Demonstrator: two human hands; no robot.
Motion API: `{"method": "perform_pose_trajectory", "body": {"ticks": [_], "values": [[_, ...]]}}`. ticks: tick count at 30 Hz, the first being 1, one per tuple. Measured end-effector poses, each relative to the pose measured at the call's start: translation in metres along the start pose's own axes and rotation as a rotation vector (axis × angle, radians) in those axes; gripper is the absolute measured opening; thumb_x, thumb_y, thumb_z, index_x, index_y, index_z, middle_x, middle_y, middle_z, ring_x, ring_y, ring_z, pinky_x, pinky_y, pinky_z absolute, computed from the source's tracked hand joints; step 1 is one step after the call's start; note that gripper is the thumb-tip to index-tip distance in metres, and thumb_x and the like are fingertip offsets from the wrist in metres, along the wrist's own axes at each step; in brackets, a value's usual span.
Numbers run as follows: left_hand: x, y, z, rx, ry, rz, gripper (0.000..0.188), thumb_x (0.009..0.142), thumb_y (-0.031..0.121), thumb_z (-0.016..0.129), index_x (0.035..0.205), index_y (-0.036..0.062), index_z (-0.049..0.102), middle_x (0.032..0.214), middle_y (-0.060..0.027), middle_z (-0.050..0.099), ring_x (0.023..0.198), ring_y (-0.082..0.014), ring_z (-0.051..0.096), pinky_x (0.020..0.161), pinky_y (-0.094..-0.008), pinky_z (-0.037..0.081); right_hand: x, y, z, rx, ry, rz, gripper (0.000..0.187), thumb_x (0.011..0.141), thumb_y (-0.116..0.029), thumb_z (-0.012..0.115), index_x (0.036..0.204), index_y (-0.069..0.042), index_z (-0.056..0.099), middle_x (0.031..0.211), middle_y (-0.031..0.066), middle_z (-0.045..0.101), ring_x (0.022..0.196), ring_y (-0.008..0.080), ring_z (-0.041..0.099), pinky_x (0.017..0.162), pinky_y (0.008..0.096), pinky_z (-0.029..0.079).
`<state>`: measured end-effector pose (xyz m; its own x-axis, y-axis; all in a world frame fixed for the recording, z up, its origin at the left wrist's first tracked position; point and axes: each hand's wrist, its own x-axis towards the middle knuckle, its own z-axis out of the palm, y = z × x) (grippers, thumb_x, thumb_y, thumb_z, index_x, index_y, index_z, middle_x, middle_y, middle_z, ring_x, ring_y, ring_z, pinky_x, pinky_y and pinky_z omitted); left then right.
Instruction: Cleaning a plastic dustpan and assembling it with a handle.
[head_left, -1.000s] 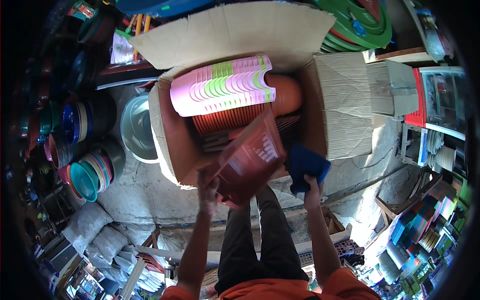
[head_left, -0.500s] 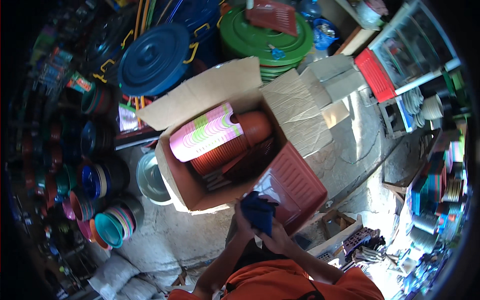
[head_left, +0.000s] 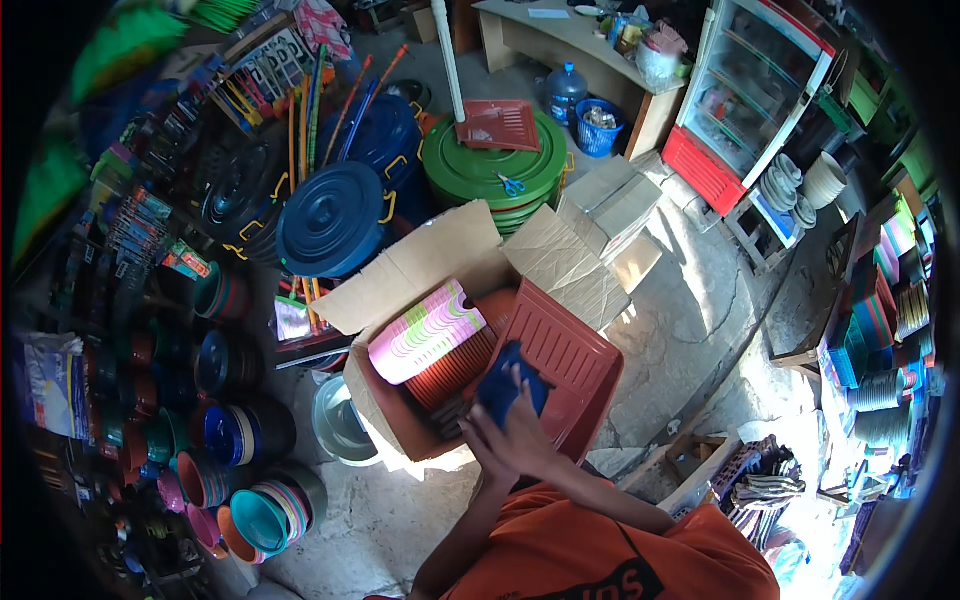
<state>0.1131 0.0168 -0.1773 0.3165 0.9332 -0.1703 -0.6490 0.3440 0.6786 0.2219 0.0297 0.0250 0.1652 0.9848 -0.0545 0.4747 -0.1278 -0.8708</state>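
Note:
A reddish-brown ribbed plastic tray (head_left: 572, 345) lies tilted across the right side of an open cardboard box (head_left: 378, 388). On its near left part is a crumpled dark blue cloth (head_left: 508, 382). My right hand (head_left: 527, 432) has its fingers over the cloth, holding it against the tray. Close beside it, my left hand (head_left: 484, 440) is at the tray's near left corner, its visible fingers fairly straight and partly overlapped by the right hand. Inside the box lie a stack of pink and green patterned plastic containers (head_left: 425, 335) and a stack of red-brown pots (head_left: 462, 372).
Behind the box stand blue lidded bins (head_left: 330, 220) and a green lidded bin (head_left: 495, 170) with scissors and another tray on it. Stacked basins (head_left: 262, 520) and a pale tub (head_left: 340, 425) are at the left. A glass-door cooler (head_left: 750, 90) stands far right.
The tray has shifted left and farther over the box, covering more of the pots. My right hand now lies across the cloth, and my view has tilted up.

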Motion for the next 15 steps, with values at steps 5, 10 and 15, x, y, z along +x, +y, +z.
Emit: {"method": "perform_pose_trajectory", "body": {"ticks": [5, 10, 15], "values": [[-0.019, 0.113, 0.152, 0.072, 0.051, 0.015, 0.075, 0.101, 0.065, 0.025, 0.148, 0.0073, 0.033, 0.148, -0.0117, 0.04, 0.14, -0.0264, 0.037, 0.117, -0.0413, 0.03, 0.029, 0.006, -0.022, -0.055, 0.313, 0.014, 0.059, 0.104, -0.043, 0.038, 0.145, -0.002, 0.04, 0.158, 0.0337, 0.012, 0.146, 0.0545, 0.003, 0.119, 0.057, 0.003], [0.008, 0.148, 0.143, -0.012, 0.267, 0.001, 0.072, 0.099, 0.068, 0.029, 0.138, 0.0087, 0.044, 0.128, -0.0095, 0.054, 0.118, -0.0244, 0.053, 0.101, -0.0387, 0.044, 0.004, -0.031, -0.032, -0.011, -0.332, -0.158, 0.058, 0.105, -0.045, 0.031, 0.142, -0.002, 0.044, 0.149, 0.0295, 0.035, 0.141, 0.0451, 0.026, 0.117, 0.0499, 0.02], [0.012, 0.152, 0.139, -0.056, 0.301, -0.027, 0.073, 0.096, 0.071, 0.034, 0.129, 0.0085, 0.053, 0.106, -0.0058, 0.06, 0.094, -0.0203, 0.06, 0.084, -0.0356, 0.05, -0.008, -0.052, -0.051, 0.041, -0.505, -0.135, 0.052, 0.103, -0.042, 0.039, 0.132, 0.0, 0.053, 0.132, 0.0251, 0.055, 0.122, 0.0414, 0.052, 0.106, 0.0431, 0.041]]}}
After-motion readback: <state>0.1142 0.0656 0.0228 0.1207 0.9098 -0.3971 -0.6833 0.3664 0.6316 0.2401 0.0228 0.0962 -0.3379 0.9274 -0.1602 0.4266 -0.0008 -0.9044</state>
